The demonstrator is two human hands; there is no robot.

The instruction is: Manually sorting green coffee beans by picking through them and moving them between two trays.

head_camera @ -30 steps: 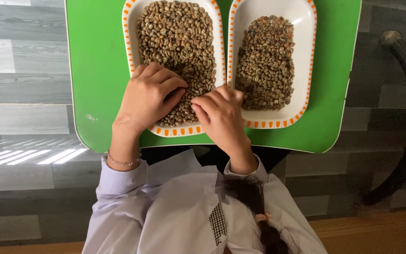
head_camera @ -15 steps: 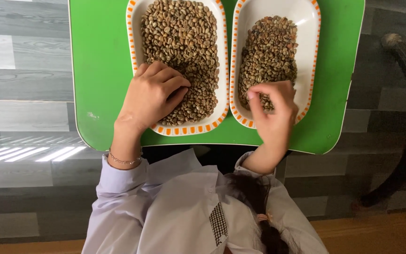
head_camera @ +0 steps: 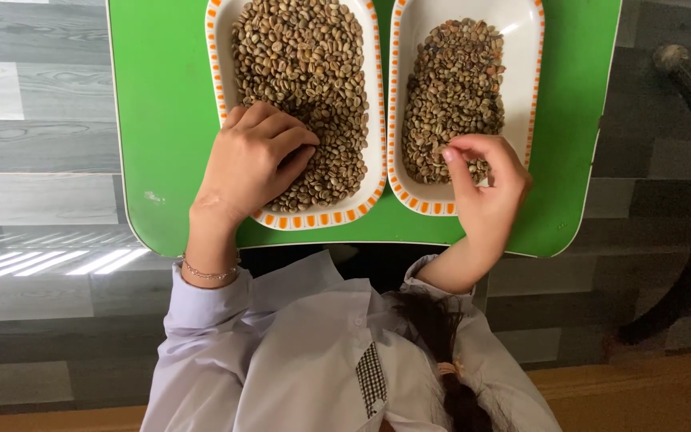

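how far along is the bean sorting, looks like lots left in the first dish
Partly done. The right dish already holds a thinner layer of beans. In hand: the right hand hovers over it, fingertips pinched, while the left hand rests in the left dish, which is heaped nearly full.

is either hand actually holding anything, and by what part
It cannot be told for certain. The right hand pinches its fingertips over the right dish's beans; any bean there is hidden. The left hand rests curled on the left dish's beans.
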